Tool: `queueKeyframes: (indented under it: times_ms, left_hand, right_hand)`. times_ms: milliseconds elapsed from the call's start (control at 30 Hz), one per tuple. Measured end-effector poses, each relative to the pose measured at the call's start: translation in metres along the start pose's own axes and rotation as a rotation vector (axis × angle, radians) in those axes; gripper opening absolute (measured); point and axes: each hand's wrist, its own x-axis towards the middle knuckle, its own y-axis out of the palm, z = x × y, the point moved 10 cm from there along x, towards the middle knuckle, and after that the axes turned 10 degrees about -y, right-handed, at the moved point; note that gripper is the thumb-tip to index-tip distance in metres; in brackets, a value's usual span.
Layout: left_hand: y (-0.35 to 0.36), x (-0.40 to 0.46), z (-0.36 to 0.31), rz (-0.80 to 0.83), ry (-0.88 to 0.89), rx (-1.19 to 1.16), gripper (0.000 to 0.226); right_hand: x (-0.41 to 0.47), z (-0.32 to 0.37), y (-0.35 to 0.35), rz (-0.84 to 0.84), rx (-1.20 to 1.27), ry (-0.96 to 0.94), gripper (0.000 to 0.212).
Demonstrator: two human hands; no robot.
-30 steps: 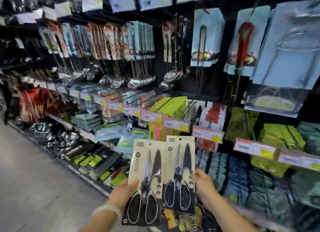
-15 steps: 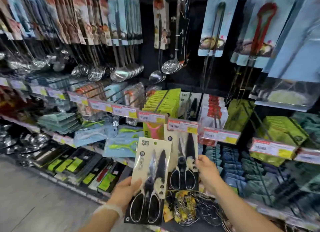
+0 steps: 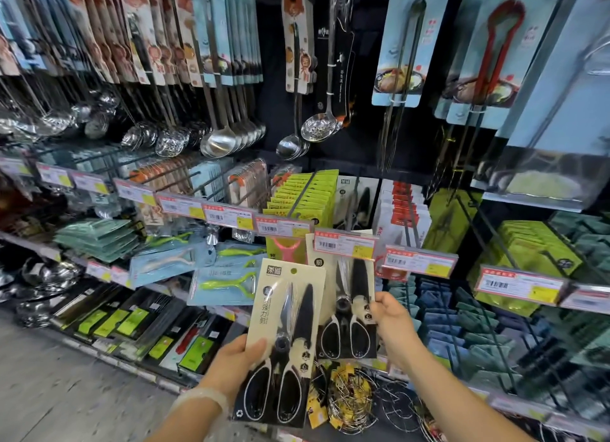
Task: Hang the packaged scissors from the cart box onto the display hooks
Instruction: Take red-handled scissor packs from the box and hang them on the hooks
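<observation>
Left hand (image 3: 235, 364): gripping the near scissors pack (image 3: 283, 342), keeping it in reserve.
Right hand (image 3: 389, 319): pinching the far scissors pack (image 3: 346, 303), lifting its top toward the hook behind the price tag (image 3: 345, 244).

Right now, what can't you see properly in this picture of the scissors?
- Head view: top of the right-hand scissors pack, hidden behind a price tag.
- The hook it goes on: hidden by that tag.
- Cart box: out of frame.
- Price tag print: too small.
- Left-hand scissors pack: bottom corner covered by left hand.
</observation>
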Motion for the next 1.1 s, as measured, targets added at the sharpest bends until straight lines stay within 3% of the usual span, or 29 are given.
queueKeyframes:
  times_ms: [333,633,833,1100]
  left_hand:
    - [-0.001,0.006,0.005,0.013,-0.016,-0.017,0.013]
    - [-0.003,-0.002,0.0,0.032,0.014,0.014,0.01]
    - [-0.002,0.001,-0.001,0.031,-0.003,-0.03,0.011]
    - [0.008,0.002,-0.005,0.046,-0.01,-0.086,0.015]
  right_hand:
    - [-0.012,-0.025,0.007,-0.038,-0.002,0.049,0.016]
    - [-0.019,-0.006,0.012,-0.001,0.067,-0.012,0.019]
    - [-0.009,0.0,0.009,-0.068,0.192,0.02,0.017]
    - [-0.003,-0.018,0.012,-0.036,0.104,0.053,0.016]
